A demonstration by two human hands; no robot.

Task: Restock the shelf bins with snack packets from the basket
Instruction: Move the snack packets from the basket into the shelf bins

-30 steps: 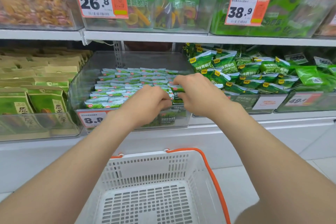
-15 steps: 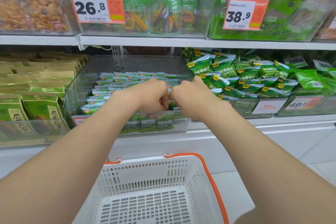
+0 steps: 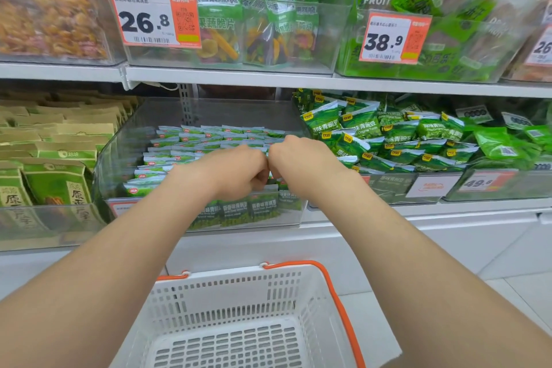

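My left hand and right hand meet knuckle to knuckle over the front rows of small glossy green-and-white snack packets in the clear, round-cornered plastic shelf bin. Both sets of fingers curl downward out of sight, so I cannot tell whether either pinches a packet. My left forearm covers most of the bin's orange-edged price label. The white perforated plastic basket with its orange handle stands below, cut off by the lower edge; its visible floor holds no packets. A second ago the hands were apart, the right fingers lying flatter across the packets.
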